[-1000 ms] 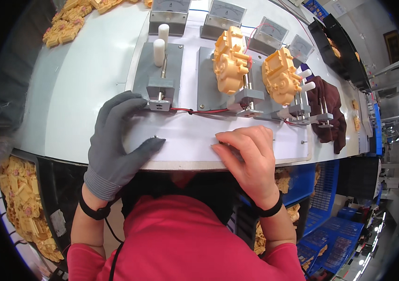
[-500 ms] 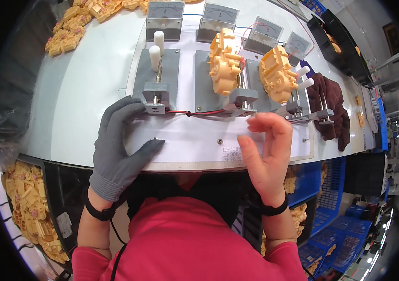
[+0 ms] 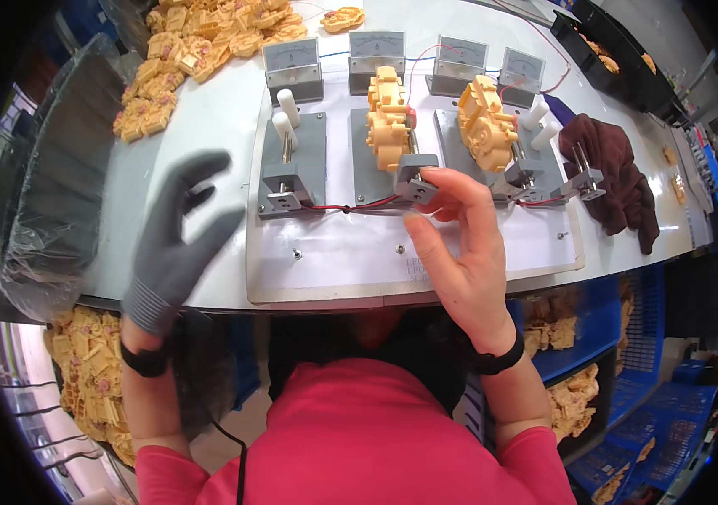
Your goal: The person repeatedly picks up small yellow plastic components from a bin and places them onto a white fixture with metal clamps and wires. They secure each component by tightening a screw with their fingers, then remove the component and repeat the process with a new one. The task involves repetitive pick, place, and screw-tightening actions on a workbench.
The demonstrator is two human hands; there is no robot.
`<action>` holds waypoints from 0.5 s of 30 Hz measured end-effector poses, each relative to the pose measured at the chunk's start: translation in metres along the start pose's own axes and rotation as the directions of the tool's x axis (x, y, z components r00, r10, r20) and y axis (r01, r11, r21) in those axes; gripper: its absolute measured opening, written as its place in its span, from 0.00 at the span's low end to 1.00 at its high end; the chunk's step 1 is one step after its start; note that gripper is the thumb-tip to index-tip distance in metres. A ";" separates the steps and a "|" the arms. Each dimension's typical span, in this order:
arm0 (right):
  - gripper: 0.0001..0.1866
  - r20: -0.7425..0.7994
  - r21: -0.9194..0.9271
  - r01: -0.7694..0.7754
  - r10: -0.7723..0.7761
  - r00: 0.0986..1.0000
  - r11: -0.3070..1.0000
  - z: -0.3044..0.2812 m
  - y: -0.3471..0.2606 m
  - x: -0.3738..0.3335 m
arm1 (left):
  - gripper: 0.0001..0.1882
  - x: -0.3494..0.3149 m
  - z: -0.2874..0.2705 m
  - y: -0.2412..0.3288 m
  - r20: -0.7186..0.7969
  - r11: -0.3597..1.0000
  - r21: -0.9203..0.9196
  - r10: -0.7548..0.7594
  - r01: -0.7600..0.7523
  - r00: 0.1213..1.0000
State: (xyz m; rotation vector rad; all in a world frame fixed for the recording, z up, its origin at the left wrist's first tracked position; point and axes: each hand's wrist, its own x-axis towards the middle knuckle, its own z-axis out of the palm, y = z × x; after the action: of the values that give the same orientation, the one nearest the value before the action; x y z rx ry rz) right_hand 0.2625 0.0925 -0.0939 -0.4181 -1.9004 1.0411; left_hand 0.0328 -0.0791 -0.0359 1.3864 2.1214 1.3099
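My left hand [image 3: 180, 240], in a grey knit glove, is raised over the left part of the table, fingers and thumb apart with nothing between them; motion blurs it a little. My bare right hand [image 3: 464, 257] has its bent fingertips against the grey clamp block [image 3: 417, 172] of the second test fixture. Its thumb stands apart, below the block. A yellow plastic gear housing [image 3: 388, 126] sits upright on that fixture. Another yellow housing [image 3: 487, 126] rests on the third fixture. At the left, the first fixture [image 3: 307, 156] bears only white pegs and its clamp.
Several analog meters [image 3: 378, 57] line the back of the white board. Yellow parts lie piled [image 3: 199, 42] at the far left, and more fill a bin [image 3: 85, 379] below. At the right are a brown cloth [image 3: 607, 172], a black tray [image 3: 620, 59] and blue crates [image 3: 662, 421].
My left hand has moved left, away from the first fixture's clamp. My right hand has moved up and left onto the second fixture's clamp block. The whole view has shifted slightly.
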 end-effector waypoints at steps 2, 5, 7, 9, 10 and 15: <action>0.23 0.014 -0.021 0.007 -0.007 1.000 1.000 -0.001 0.000 0.000 | 0.26 0.023 -0.017 0.026 0.008 0.998 -0.034 0.049 -0.049 0.999; 0.24 0.018 -0.011 0.010 -0.010 1.000 1.000 -0.004 0.004 0.000 | 0.25 0.065 -0.014 0.064 0.215 0.992 0.044 0.109 -0.121 0.970; 0.23 0.023 0.024 0.017 -0.017 1.000 1.000 -0.004 0.003 0.001 | 0.27 0.096 -0.001 0.079 0.440 0.973 0.146 0.099 -0.179 0.893; 0.22 0.039 0.031 0.004 -0.006 0.999 1.000 -0.008 0.005 0.002 | 0.32 0.133 0.031 0.086 0.583 0.943 0.292 -0.045 -0.158 0.812; 0.21 0.075 0.068 -0.001 -0.004 0.997 0.998 -0.010 0.005 0.002 | 0.35 0.136 0.042 0.094 0.600 0.940 0.323 -0.112 -0.112 0.792; 0.18 0.114 0.172 -0.101 0.082 0.990 0.980 -0.006 0.001 -0.005 | 0.32 0.150 0.087 0.081 0.525 0.787 0.583 -0.174 -0.202 0.833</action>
State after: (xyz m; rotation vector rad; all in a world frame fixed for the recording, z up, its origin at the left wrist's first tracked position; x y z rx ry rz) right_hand 0.2699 0.0924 -0.0959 -0.3559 -1.8764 1.3062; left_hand 0.0613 0.1029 0.0158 1.7414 2.1608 0.0883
